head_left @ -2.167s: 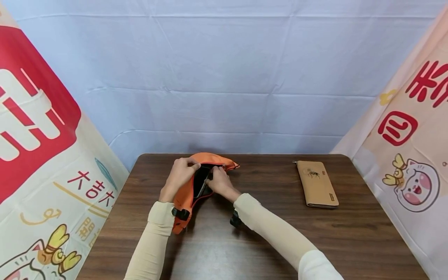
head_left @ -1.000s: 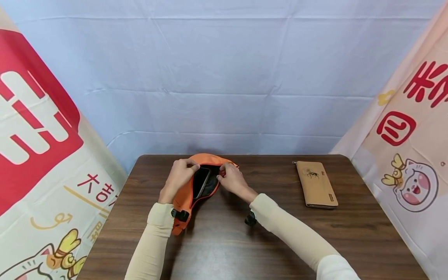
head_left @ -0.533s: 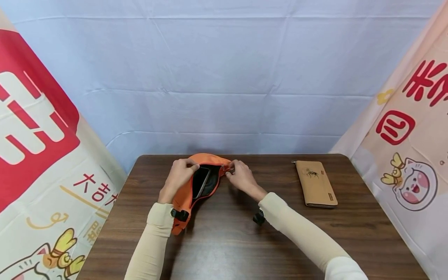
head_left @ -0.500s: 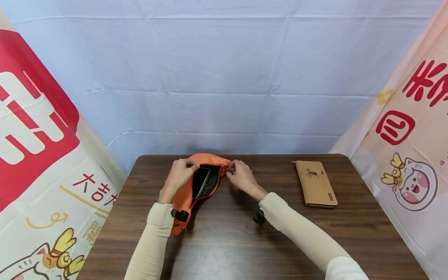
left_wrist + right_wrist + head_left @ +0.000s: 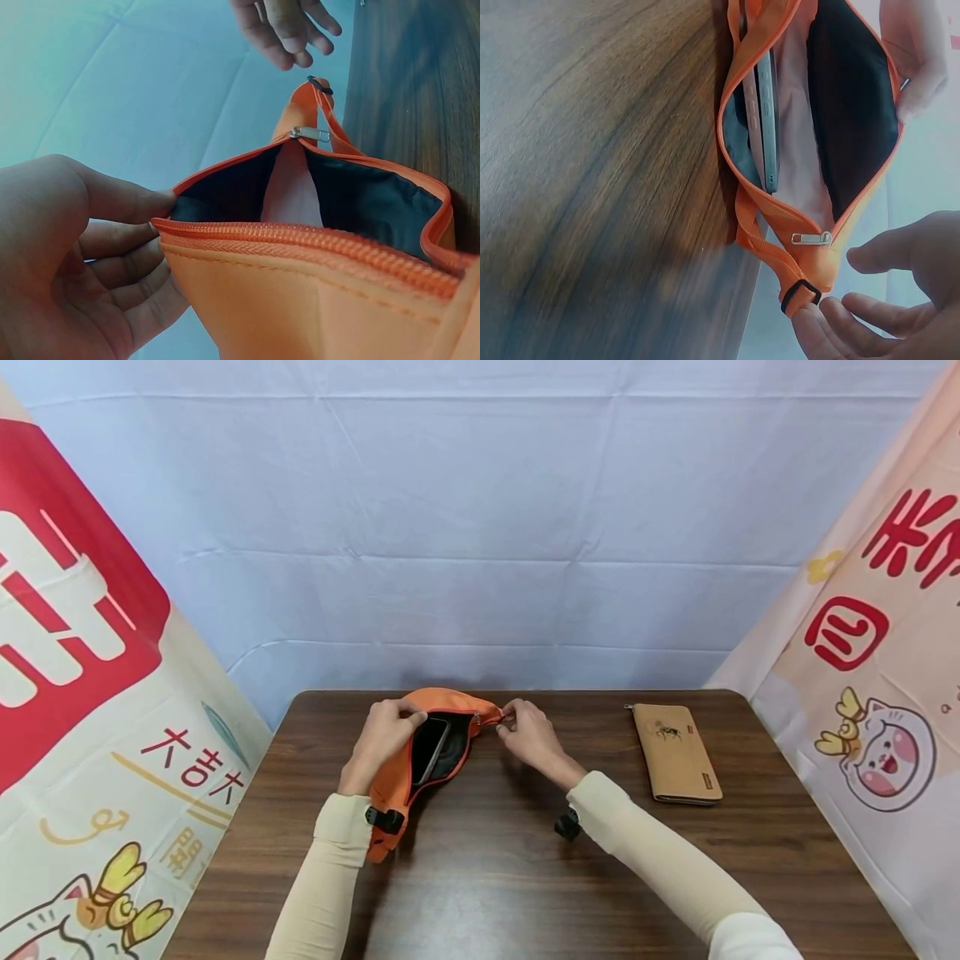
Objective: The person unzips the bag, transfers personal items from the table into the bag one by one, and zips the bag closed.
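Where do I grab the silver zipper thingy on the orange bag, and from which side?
Pinch the zipper pull by its loose tip, probably coming from the right hand's side. It's small and slim, so thumb and fingertip should suit. It sits at that end of the orange bag's open mouth, while the left hand pinches the bag further along.

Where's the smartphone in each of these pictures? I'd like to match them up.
Head: the smartphone lies inside the open orange waist bag, slightly left of and below centre.
Left wrist: not visible.
Right wrist: its narrow edge shows inside the bag, above centre.
Shared landmark: the silver zipper pull, visible in all three.
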Tool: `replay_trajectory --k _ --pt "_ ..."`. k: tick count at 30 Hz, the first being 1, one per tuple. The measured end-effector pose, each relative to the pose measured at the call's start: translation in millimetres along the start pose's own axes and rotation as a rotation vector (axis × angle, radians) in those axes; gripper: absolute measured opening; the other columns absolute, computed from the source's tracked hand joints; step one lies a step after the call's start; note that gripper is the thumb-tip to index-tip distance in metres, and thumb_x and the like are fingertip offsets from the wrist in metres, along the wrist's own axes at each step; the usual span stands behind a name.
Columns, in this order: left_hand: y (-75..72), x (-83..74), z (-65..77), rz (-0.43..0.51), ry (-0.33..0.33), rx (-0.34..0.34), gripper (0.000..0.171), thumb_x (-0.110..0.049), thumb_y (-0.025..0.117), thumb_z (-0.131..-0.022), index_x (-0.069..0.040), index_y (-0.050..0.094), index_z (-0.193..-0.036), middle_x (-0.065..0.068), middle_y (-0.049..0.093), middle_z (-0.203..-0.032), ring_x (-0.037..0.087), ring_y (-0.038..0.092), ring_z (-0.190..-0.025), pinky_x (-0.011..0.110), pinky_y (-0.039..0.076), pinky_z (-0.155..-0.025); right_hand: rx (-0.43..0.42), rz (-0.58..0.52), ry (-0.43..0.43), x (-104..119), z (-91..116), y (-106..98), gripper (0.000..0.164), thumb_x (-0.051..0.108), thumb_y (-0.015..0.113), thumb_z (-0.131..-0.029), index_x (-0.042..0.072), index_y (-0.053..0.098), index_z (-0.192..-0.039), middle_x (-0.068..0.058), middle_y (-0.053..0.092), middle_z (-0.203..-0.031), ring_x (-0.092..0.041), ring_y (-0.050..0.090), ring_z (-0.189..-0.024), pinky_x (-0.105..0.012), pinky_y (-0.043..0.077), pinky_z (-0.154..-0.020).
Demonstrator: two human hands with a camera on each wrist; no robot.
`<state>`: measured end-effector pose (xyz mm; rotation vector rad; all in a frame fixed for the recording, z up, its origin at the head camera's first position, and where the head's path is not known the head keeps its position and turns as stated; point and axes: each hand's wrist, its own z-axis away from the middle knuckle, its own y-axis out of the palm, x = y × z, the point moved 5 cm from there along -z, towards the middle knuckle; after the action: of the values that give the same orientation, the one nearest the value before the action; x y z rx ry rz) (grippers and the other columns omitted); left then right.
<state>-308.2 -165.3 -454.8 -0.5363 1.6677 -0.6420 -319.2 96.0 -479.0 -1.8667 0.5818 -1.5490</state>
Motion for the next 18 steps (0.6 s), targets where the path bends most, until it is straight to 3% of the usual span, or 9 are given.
replay_trajectory --k 11,18 --pt "1.4 0.4 -1.5 0.013 0.011 0.002 0.028 -0.025 0.064 -0.108 -0.005 0.079 -0.121 0.013 0.077 -0.109 0.022 0.054 -0.072 0.036 0.045 -0.070 -0.013 0.035 -0.002 -10.4 0.8 -10.6 0.036 0.015 0.070 -0.102 -0.002 0.064 -0.133 -0.020 0.065 -0.129 -0.033 0.072 -0.110 -0.049 0.059 -0.096" --pt "2.2 1.2 -2.0 0.013 0.018 0.003 0.027 -0.024 0.064 -0.108 -0.005 0.079 -0.120 0.013 0.077 -0.114 0.022 0.057 -0.077 0.037 0.046 -0.073 -0.039 0.063 -0.007 -16.3 2.1 -19.5 0.035 0.015 0.071 -0.101 -0.001 0.065 -0.131 -0.020 0.066 -0.126 -0.034 0.072 -0.108 -0.050 0.058 -0.094"
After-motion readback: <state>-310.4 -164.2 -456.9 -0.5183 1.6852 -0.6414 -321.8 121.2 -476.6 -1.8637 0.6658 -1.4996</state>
